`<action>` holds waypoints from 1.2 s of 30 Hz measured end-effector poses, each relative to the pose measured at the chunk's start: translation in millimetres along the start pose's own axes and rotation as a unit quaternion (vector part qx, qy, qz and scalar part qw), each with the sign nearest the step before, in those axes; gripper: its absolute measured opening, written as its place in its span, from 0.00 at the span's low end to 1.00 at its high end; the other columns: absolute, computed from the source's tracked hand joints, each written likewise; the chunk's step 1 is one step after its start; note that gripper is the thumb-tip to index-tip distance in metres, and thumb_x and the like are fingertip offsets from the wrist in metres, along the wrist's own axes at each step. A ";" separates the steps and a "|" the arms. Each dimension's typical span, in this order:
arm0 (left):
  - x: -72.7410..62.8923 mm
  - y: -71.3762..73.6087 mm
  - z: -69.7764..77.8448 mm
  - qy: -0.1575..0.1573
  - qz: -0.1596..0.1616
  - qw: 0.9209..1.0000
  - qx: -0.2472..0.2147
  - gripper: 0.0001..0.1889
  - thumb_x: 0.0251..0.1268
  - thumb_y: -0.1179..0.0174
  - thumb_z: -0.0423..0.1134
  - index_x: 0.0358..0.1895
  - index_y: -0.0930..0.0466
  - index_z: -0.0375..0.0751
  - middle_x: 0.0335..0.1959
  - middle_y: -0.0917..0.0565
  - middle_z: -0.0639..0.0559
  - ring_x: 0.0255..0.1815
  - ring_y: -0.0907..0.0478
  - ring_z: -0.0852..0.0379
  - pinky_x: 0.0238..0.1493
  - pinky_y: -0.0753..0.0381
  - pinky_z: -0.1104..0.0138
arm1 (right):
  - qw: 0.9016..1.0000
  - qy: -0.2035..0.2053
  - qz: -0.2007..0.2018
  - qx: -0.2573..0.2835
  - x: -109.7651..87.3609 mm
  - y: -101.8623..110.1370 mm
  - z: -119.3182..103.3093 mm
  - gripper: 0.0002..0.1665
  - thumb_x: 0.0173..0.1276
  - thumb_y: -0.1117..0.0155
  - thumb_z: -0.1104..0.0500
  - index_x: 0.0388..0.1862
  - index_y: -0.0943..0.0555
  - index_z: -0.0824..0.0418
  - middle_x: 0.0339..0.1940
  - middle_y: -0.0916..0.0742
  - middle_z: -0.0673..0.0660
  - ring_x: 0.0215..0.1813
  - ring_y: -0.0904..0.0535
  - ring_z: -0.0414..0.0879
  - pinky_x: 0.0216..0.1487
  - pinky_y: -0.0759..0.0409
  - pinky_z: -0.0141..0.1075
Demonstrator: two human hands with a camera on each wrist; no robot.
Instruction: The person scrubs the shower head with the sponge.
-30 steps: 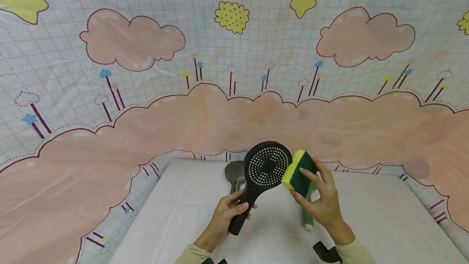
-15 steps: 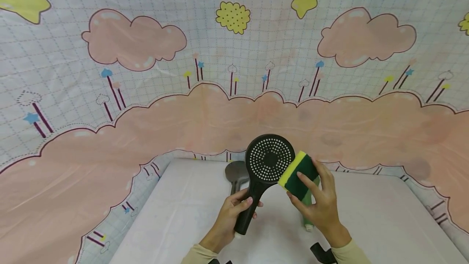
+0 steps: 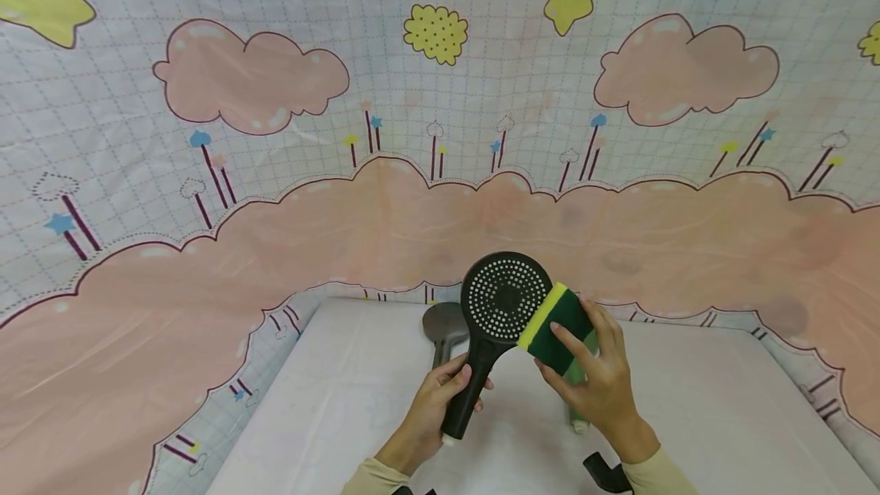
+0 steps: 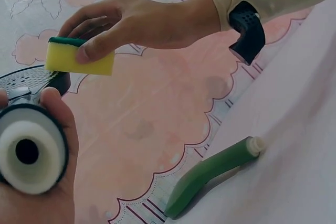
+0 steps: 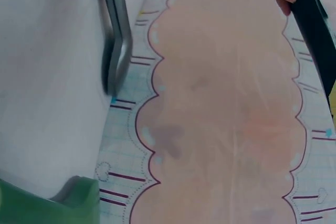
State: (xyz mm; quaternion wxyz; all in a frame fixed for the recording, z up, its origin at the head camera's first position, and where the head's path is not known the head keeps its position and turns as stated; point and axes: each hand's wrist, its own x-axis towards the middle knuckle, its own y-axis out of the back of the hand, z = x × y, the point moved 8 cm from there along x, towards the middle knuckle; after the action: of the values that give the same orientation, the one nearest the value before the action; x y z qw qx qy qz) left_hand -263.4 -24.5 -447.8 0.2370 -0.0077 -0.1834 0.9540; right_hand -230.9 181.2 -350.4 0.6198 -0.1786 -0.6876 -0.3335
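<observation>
My left hand (image 3: 431, 411) grips a black shower head (image 3: 507, 296) by its handle, with the dotted spray face turned toward the head camera. The white hollow end of that handle shows in the left wrist view. Between fingers and thumb, my right hand (image 3: 605, 380) holds a yellow and green sponge (image 3: 560, 331). Its yellow side lies against the lower right edge of the spray face, as the left wrist view also shows with the sponge (image 4: 79, 59) at the rim. The right wrist view shows just the black handle (image 5: 312, 30) with left-hand fingers on it.
A grey shower head (image 3: 443, 323) lies on the white table (image 3: 330, 388) behind the left hand. Under the right hand is a green handled thing (image 4: 210, 174) with a white end, partly hidden in the head view. A patterned cloth (image 3: 385, 235) hangs behind the table.
The shower head has risen slightly and shifted right with my left hand. The sponge has slid a little left and down along its right edge.
</observation>
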 end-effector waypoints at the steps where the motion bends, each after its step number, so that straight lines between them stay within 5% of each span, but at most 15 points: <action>1: 0.0 -0.2 -0.1 0.002 -0.003 1.000 0.001 0.27 0.78 0.54 0.45 0.71 0.38 0.31 0.40 0.15 0.57 0.29 0.21 0.64 0.39 0.21 0.72 | 1.000 0.001 0.002 0.000 1.4 0.7 0.8 0.32 0.65 0.38 0.35 0.49 0.16 0.60 0.61 0.24 0.77 0.61 0.30 0.71 0.75 0.40 0.31; 14: 3.8 -2.5 -3.0 0.012 -0.018 1.000 0.011 0.29 0.76 0.48 0.43 0.74 0.40 0.35 0.54 0.19 0.52 0.58 0.24 0.53 0.60 0.24 0.64 | 0.999 -0.009 -0.050 0.004 3.3 -7.9 -2.2 0.31 0.66 0.40 0.34 0.53 0.16 0.56 0.64 0.25 0.74 0.64 0.31 0.68 0.76 0.43 0.29; 26: 7.2 -0.1 -2.3 -0.002 -0.002 1.000 0.005 0.29 0.76 0.48 0.41 0.73 0.41 0.30 0.56 0.20 0.51 0.59 0.26 0.56 0.62 0.28 0.66 | 0.996 0.000 -0.077 0.036 -9.3 -23.5 -19.6 0.28 0.67 0.40 0.36 0.53 0.16 0.55 0.66 0.25 0.72 0.65 0.32 0.64 0.77 0.44 0.31; 36: 9.5 0.0 -3.3 -0.005 -0.005 1.000 -0.002 0.30 0.77 0.50 0.43 0.75 0.44 0.31 0.73 0.33 0.43 0.69 0.32 0.59 0.72 0.37 0.64 | 0.993 -0.001 -0.100 0.057 -17.9 -31.8 -34.2 0.29 0.67 0.40 0.35 0.54 0.16 0.54 0.66 0.24 0.71 0.67 0.32 0.62 0.78 0.45 0.32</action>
State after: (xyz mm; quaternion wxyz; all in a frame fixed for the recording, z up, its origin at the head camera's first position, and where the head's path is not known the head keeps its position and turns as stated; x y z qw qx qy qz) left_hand -271.6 -19.0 -450.2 0.2406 -0.0021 -0.1867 0.9525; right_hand -223.7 138.2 -375.0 0.5921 -0.0739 -0.7204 -0.3536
